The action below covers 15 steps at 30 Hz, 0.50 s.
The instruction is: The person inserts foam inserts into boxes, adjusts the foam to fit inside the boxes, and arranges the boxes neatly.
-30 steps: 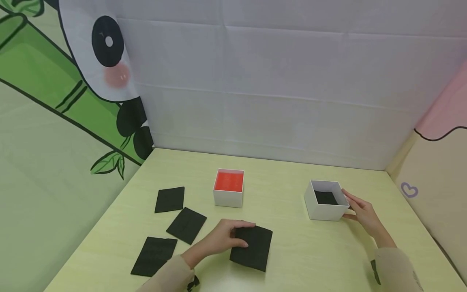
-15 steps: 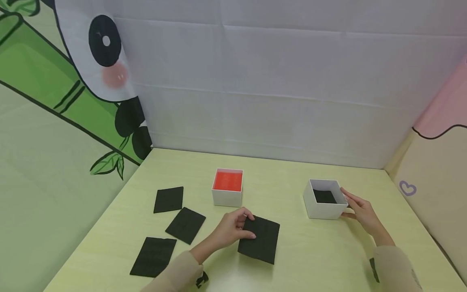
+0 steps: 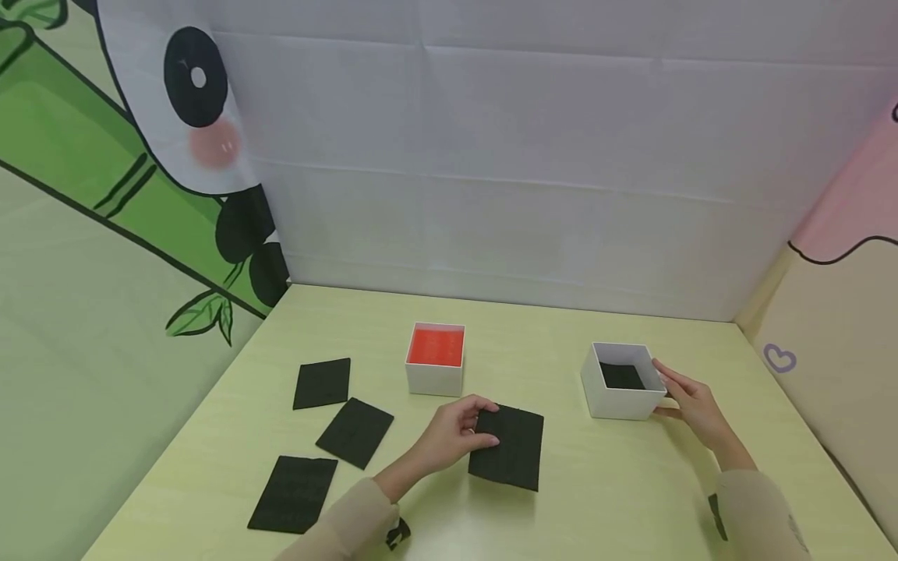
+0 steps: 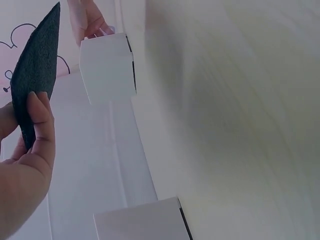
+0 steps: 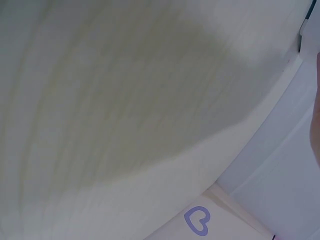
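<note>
My left hand (image 3: 454, 432) pinches a thin, rough-surfaced black square sheet (image 3: 514, 452) by its left side, thumb on the near face and fingers behind. In the left wrist view the sheet (image 4: 36, 70) stands nearly edge-on, raised over the table. To the right, my right hand (image 3: 696, 401) rests with extended fingers against the right side of an open white box (image 3: 617, 405). A black piece (image 3: 621, 376) lies inside that box. The right wrist view shows only a sliver of this hand (image 5: 316, 120) at its right edge.
Another white box (image 3: 433, 380), holding red material (image 3: 436, 347), stands at the table's back middle. Three black squares lie on the left: a far one (image 3: 322, 383), a middle one (image 3: 355, 433) and a near one (image 3: 292, 494). A white cloth backdrop (image 3: 491, 171) rises behind the table.
My left hand has carried the black sheet up and to the right, away from the near part of the table. My right hand stays at the white box, which keeps its place.
</note>
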{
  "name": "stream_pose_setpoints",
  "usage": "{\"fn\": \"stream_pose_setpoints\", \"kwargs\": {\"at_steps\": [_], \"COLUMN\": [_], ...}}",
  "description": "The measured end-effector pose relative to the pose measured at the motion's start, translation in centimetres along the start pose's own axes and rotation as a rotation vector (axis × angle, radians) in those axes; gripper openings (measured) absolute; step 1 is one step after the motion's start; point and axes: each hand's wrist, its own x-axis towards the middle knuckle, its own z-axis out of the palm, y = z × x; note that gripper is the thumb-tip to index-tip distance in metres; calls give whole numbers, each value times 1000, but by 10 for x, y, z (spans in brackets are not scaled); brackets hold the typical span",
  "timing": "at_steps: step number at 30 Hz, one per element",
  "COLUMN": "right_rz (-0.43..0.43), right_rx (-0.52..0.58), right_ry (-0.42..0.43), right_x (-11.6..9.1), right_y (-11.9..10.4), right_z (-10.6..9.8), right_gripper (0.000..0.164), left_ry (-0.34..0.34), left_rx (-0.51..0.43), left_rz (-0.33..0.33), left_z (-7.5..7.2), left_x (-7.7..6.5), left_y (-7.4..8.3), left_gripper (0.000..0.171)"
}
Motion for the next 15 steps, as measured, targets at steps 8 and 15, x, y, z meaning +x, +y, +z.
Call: {"fn": "stream_pose_setpoints", "kwargs": {"at_steps": [8, 15], "right_rz": [21, -2], "right_rx": [-11, 17], "right_ry": [29, 35], "right_x": [-1, -1], "right_y": [0, 2], "right_z": [1, 3], "right_gripper": [41, 40], "left_ry": [15, -1], "left_rx": [-12, -51], "left_rz": [5, -1], "left_z": [4, 6], "left_x": [2, 1], "left_y": [15, 36], "left_gripper": [35, 37]}}
